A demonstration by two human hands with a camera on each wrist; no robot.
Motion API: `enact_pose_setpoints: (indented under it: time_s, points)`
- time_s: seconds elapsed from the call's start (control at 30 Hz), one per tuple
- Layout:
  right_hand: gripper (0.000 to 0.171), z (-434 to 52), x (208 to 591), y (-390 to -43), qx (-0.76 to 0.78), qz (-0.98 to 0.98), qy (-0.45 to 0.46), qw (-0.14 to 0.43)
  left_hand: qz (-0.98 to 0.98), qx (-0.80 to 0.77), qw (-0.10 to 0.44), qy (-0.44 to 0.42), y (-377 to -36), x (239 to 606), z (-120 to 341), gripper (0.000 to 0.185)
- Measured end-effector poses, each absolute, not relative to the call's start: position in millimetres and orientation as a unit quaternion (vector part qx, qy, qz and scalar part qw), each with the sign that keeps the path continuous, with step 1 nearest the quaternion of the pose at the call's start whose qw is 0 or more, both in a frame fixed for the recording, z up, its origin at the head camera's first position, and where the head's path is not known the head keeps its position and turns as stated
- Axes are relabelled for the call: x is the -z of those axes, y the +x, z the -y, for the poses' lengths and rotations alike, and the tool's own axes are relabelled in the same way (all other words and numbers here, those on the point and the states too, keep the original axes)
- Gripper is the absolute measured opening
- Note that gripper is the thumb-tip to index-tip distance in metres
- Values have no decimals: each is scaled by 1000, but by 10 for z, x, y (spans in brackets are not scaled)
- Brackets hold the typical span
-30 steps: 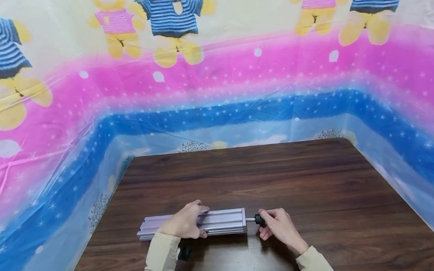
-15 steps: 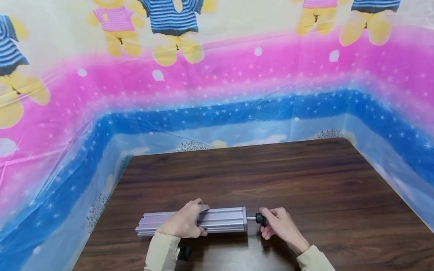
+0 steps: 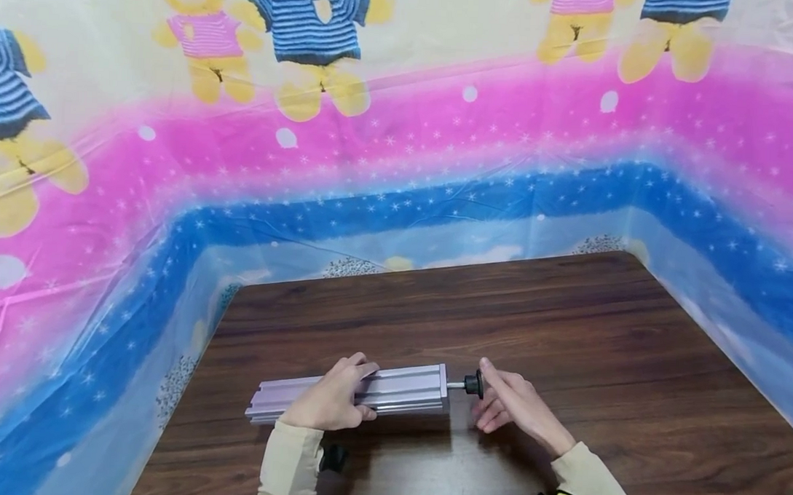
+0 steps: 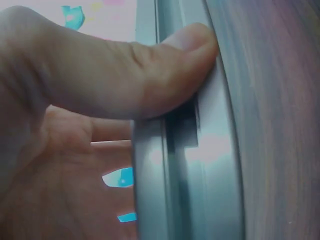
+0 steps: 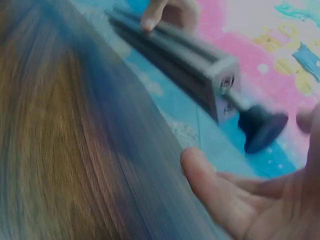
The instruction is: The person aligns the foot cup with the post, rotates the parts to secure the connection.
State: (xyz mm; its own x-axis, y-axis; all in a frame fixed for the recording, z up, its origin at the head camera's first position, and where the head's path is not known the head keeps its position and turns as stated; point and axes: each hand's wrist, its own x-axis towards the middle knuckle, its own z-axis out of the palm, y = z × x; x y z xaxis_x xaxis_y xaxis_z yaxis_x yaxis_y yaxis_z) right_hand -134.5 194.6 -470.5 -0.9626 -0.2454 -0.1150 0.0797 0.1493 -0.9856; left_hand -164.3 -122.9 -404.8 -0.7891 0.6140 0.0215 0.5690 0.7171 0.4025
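Two hands work one rail [image 3: 358, 395] lying near the table's [image 3: 564, 333] front edge. Left hand [image 3: 328, 405] clamps round the rail, apparently to steady it. Right hand [image 3: 512, 404], fingers loose and apart, barely touches the knob [image 3: 473, 383] at the rail's right end.

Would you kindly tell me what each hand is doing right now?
Left hand: grips the aluminium bar.
Right hand: open, fingers straight beside the black knob.

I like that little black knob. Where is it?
In the head view, the black knob sits on a thin rod at the silver bar's right end, beside the right hand.
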Motion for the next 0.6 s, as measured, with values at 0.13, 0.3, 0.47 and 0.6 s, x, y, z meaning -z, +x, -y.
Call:
enact_pose_setpoints:
  time_s: [0.13, 0.3, 0.47, 0.6]
  points:
    - [45, -2006, 4711, -1331, 638, -754, -148, 46, -926, -207, 70, 307, -1632, 4016, 1253, 61]
    - [42, -2049, 4736, -1333, 601, -770, -211, -20, -928, -205, 82, 299, -1617, 4014, 1258, 62]
    - [37, -2071, 4765, -1334, 606, -768, -205, -8, -926, -203, 86, 306, -1624, 4050, 1244, 63]
    - [39, -2067, 4787, -1357, 610, -767, -200, 7, -925, -206, 88, 306, -1639, 4088, 1236, 63]
